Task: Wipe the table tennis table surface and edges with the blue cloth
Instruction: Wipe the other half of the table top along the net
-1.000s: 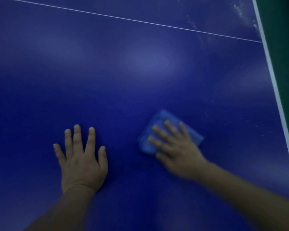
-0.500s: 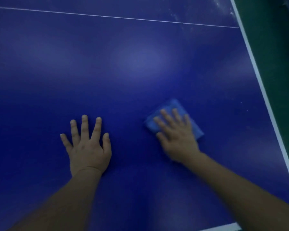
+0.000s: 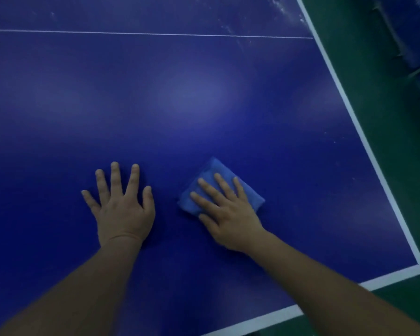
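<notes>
Mid-wipe on the near right part of the table, corner not yet reached.

The left hand (image 3: 121,207) lay flat on the table tennis table (image 3: 204,98), fingers spread wide, holding nothing, seemingly as a brace. Just to its right, apart from it, the right hand (image 3: 224,212) pressed the folded blue cloth (image 3: 215,170) flat under spread fingers. Pale smudges (image 3: 280,8) showed far right near the white edge line (image 3: 359,127). The next move likely called for sweeping rightward toward that edge with even pressure.
</notes>
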Motion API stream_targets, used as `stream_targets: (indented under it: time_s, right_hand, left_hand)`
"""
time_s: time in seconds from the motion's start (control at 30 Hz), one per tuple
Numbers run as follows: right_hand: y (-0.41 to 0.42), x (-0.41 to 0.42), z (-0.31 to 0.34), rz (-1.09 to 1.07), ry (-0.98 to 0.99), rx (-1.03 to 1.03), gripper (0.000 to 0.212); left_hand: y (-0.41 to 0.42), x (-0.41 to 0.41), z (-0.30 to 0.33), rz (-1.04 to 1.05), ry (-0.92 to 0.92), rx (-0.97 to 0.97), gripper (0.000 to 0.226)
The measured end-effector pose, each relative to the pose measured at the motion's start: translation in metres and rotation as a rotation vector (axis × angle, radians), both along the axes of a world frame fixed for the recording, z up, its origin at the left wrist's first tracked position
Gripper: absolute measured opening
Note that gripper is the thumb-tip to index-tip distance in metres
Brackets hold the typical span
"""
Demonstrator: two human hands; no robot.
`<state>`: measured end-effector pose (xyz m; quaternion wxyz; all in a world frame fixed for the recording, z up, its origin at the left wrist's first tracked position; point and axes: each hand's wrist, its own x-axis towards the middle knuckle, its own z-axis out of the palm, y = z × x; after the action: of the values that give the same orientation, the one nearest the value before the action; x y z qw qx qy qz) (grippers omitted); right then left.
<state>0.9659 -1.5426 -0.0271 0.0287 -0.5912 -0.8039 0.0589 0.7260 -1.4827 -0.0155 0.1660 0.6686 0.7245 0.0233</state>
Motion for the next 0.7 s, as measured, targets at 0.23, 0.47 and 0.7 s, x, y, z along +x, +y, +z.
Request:
stream_targets:
  time_s: [0.23,0.47,0.7]
  right_hand:
    - [-0.004,0.175,0.012,-1.018,0.009,-0.123,0.059]
    - [-0.009,0.057,-0.007,-0.537,-0.037,0.088,0.054]
    - [-0.031,0.169,-0.001,-0.483,-0.082,-0.036,0.061]
  left_hand:
    - [0.0,-0.005,-0.004,-0.152,0.013,0.018,0.069]
    - [0.001,0.0,-0.002,-0.127,0.052,-0.011,0.062]
    - [0.003,0.003,-0.001,-0.147,0.116,-0.029,0.064]
